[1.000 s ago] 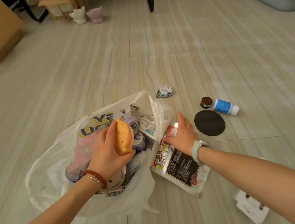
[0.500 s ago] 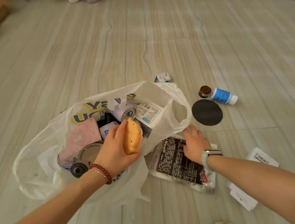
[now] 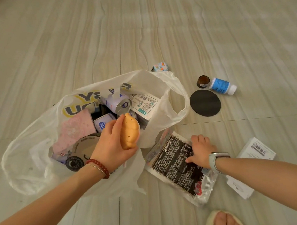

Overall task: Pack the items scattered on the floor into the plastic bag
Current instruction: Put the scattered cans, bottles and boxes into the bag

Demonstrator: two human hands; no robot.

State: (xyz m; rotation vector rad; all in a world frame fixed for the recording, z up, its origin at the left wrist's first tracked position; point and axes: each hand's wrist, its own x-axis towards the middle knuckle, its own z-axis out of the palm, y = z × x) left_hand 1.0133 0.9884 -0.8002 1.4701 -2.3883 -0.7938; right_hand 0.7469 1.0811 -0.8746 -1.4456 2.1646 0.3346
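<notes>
Right hand slid down foil packet

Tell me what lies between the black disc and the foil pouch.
In the head view, only bare floor with a tile seam lies between the black disc and the foil pouch; the bag's handle hangs beside that stretch.

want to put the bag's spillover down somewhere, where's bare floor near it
Bare floor lies beyond the plastic bag and left of it. Crowded to its right: black disc, blue bottle, brown jar, foil packet, white boxes.
</notes>
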